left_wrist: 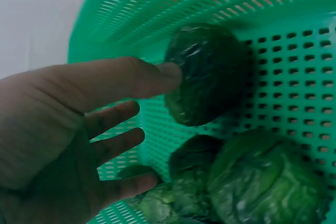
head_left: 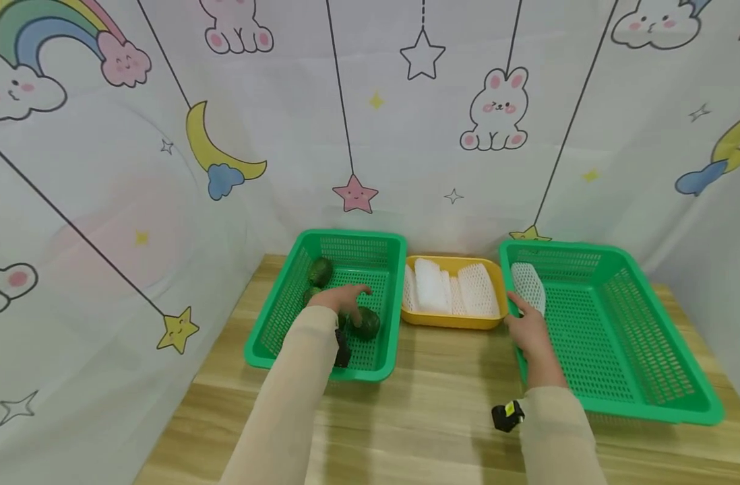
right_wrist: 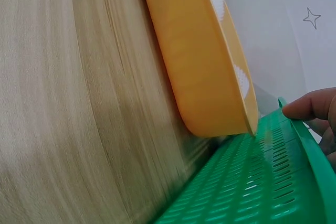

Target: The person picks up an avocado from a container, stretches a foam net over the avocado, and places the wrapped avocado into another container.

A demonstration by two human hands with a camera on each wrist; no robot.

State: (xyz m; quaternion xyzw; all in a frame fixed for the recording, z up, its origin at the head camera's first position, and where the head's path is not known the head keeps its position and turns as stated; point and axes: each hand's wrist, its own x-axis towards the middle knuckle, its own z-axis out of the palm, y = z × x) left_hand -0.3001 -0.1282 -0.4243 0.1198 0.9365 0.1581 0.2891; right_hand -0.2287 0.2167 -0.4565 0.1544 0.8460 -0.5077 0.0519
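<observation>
My left hand [head_left: 342, 300] is inside the left green basket [head_left: 399, 303], above several dark green, wrinkled fruits that look like avocados. Its thumb reaches one avocado [left_wrist: 212, 74] in the left wrist view, while the other fingers are spread apart and grip nothing. More avocados [left_wrist: 268, 182] lie below it. My right hand [head_left: 530, 331] holds the left rim of the right green basket [head_left: 612, 404], with the thumb [right_wrist: 307, 106] on the rim in the right wrist view. Near it inside that basket lies a white foam net sleeve [head_left: 529, 288]; whether anything is in it is unclear.
Between the green baskets stands a yellow basket [head_left: 451, 322] with several white foam net sleeves [head_left: 476, 289]. All stand on a wooden table [head_left: 430, 404]. Behind and to the left hangs a white printed curtain [head_left: 285, 101], close to the baskets' far sides.
</observation>
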